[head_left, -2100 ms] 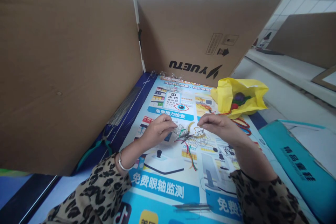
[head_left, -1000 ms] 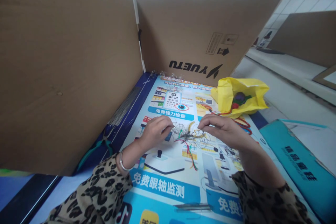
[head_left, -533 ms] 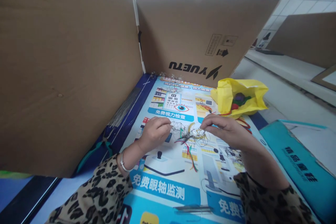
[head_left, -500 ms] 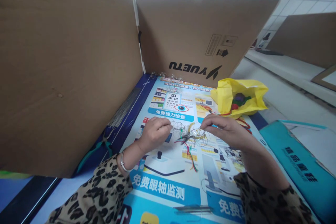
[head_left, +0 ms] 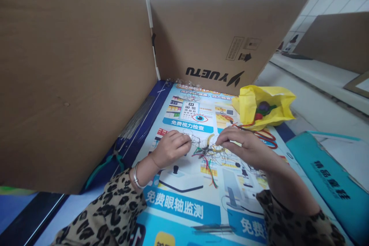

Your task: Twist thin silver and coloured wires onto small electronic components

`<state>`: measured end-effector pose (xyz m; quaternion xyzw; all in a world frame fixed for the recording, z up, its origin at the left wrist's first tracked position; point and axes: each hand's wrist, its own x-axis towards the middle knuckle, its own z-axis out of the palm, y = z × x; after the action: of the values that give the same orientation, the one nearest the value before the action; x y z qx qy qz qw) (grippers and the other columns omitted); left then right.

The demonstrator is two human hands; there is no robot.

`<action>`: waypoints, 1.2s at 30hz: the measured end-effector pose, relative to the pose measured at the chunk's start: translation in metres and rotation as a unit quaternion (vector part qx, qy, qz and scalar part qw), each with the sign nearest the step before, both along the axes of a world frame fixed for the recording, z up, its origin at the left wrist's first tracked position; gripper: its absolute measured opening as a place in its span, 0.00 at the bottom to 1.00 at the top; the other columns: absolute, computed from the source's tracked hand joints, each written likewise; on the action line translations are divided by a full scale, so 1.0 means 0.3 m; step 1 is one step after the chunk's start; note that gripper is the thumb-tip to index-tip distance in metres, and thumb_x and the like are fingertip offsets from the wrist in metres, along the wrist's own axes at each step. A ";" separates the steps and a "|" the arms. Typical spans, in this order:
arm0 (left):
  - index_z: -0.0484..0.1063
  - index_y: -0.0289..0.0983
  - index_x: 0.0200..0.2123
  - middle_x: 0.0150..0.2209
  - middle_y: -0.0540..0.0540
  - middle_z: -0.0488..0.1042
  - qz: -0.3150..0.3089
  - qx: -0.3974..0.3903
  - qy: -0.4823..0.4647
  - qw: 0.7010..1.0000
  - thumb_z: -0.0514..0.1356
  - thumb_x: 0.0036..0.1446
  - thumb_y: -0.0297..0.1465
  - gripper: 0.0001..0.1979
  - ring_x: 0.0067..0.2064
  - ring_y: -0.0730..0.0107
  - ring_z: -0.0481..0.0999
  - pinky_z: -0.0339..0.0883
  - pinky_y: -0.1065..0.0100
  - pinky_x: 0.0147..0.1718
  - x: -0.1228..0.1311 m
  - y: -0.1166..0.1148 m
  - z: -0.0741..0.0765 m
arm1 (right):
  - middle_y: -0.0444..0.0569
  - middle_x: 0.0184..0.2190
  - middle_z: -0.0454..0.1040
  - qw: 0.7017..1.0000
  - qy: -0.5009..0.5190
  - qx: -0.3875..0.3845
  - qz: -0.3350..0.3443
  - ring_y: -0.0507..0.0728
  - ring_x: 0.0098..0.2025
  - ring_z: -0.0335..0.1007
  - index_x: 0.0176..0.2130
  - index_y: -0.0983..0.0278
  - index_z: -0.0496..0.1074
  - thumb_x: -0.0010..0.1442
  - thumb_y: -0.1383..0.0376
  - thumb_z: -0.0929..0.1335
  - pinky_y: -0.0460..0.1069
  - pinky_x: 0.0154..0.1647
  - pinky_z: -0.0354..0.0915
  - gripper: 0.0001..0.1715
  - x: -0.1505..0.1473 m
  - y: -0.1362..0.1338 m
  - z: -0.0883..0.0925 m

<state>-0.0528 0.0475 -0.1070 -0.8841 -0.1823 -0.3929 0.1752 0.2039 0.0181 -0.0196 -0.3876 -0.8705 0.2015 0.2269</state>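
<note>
Wire tangle (head_left: 208,150) between both hands, cardboard wall (head_left: 72,69) close left.

A tangle of thin wire loops and coloured strands (head_left: 208,153) lies on the glossy printed poster (head_left: 184,200), between the left hand (head_left: 170,148) and right hand (head_left: 245,146). Brown cardboard panels (head_left: 225,38) stand behind and left; a crumpled yellow plastic bag (head_left: 263,105) sits behind right.

The thin wire tangle (head_left: 206,150) between the left hand (head_left: 170,149) and right hand (head_left: 245,146) is too fine to resolve; fingertips hide their grip. Yellow bag (head_left: 261,105) contents are unclear.
</note>
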 end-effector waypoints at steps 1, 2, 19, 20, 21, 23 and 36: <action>0.67 0.36 0.38 0.38 0.44 0.75 -0.001 -0.001 0.004 1.000 0.55 0.56 0.20 0.08 0.37 0.68 0.71 0.63 0.65 0.34 -0.002 0.001 -0.001 | 0.49 0.34 0.75 1.000 0.005 -0.001 -0.001 0.56 0.40 0.70 0.35 0.61 0.72 0.61 0.66 0.61 0.51 0.43 0.65 0.10 0.005 0.001 0.001; 0.67 0.36 0.38 0.38 0.45 0.75 -0.002 -0.002 0.005 1.000 0.55 0.57 0.21 0.08 0.37 0.68 0.71 0.63 0.65 0.34 -0.004 0.003 -0.003 | 0.49 0.34 0.75 1.000 0.010 -0.003 -0.005 0.56 0.39 0.70 0.35 0.61 0.72 0.61 0.66 0.62 0.51 0.43 0.65 0.10 0.011 0.003 0.001; 0.68 0.37 0.36 0.38 0.46 0.75 0.008 -0.004 0.063 0.998 0.55 0.57 0.22 0.06 0.37 0.70 0.71 0.63 0.65 0.38 -0.026 0.034 -0.021 | 0.49 0.31 0.75 0.966 0.146 -0.158 -0.143 0.55 0.34 0.70 0.30 0.63 0.73 0.51 0.51 0.69 0.49 0.36 0.66 0.18 0.074 0.069 -0.036; 0.68 0.38 0.36 0.38 0.46 0.75 0.005 -0.008 0.064 0.998 0.55 0.58 0.22 0.06 0.38 0.70 0.72 0.64 0.65 0.38 -0.028 0.036 -0.022 | 0.49 0.32 0.75 0.967 0.144 -0.156 -0.142 0.55 0.34 0.70 0.31 0.63 0.73 0.51 0.51 0.69 0.49 0.36 0.66 0.17 0.076 0.070 -0.039; 0.68 0.38 0.36 0.38 0.46 0.75 0.002 -0.010 0.064 0.998 0.54 0.58 0.22 0.06 0.38 0.70 0.72 0.64 0.65 0.38 -0.031 0.037 -0.023 | 0.49 0.32 0.75 0.968 0.140 -0.154 -0.139 0.55 0.34 0.70 0.31 0.63 0.73 0.52 0.51 0.69 0.49 0.36 0.66 0.17 0.077 0.072 -0.042; 0.68 0.37 0.35 0.38 0.46 0.75 -0.004 -0.017 0.066 0.998 0.54 0.58 0.23 0.05 0.38 0.70 0.73 0.65 0.65 0.38 -0.036 0.039 -0.024 | 0.49 0.32 0.75 0.972 0.128 -0.146 -0.132 0.55 0.34 0.70 0.31 0.63 0.73 0.53 0.52 0.68 0.49 0.35 0.66 0.16 0.081 0.074 -0.050; 0.68 0.36 0.33 0.41 0.43 0.75 -0.021 -0.004 0.059 0.998 0.56 0.57 0.23 0.04 0.45 0.66 0.74 0.71 0.64 0.43 -0.092 0.023 -0.035 | 0.49 0.34 0.75 0.991 0.054 -0.112 -0.047 0.55 0.37 0.70 0.35 0.62 0.72 0.59 0.58 0.64 0.50 0.41 0.66 0.11 0.059 0.067 -0.095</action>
<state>-0.0803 0.0543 -0.1175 -0.9101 -0.1552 -0.3428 0.1736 0.2217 0.0383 -0.0481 -0.4398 -0.8093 0.3080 0.2381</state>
